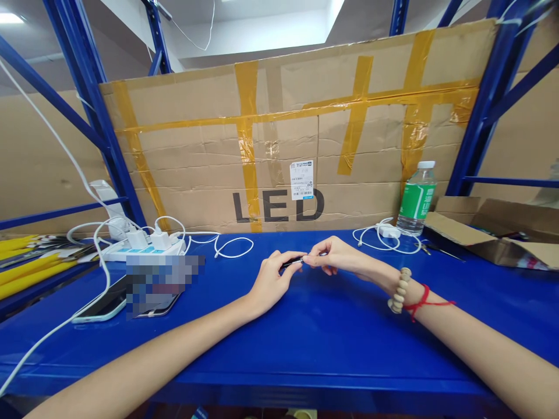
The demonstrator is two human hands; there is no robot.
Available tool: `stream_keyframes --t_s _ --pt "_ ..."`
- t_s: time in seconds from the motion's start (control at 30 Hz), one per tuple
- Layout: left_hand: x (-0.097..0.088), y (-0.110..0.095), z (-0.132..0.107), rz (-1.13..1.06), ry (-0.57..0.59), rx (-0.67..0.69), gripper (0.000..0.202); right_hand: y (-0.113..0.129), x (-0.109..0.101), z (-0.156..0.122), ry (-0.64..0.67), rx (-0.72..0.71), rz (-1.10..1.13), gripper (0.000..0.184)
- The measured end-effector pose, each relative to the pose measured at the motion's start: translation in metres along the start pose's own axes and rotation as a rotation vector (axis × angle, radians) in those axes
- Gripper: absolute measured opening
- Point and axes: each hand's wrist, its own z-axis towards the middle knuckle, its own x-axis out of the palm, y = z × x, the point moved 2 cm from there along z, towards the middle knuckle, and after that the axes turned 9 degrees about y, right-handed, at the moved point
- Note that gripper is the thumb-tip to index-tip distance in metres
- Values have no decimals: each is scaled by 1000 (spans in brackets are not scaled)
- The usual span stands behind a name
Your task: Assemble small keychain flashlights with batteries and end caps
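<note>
The dark rod lies between the two hands, just above the table. The left hand pinches it between thumb and fingers; the right hand, fingers curled, grips its right end.

My tabletop: smooth, glossy, metal-looking. Cardboard matt, creased; tape shiny plastic. My bracelet: matt, wood-like beads.

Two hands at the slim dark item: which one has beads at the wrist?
The right hand: pale beads and a red string circle that wrist. The left hand's wrist is bare.
</note>
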Motion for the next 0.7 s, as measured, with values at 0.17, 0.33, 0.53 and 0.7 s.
stream_keyframes --t_s 0.17,0.33,0.53,0.7 --pt "0 0 0 -17 4 -2 26 1 -3 -1 6 -15 9 35" --pt "1 2 2 -51 -8 -10 24 -1 -4 1 -13 -50 -18 37" --pt "0 4 4 -150 -53 -23 23 1 -4 6 -179 -244 -32 41" --pt "1 7 5 -165 -29 -34 25 4 -4 3 -182 -417 -135 31"
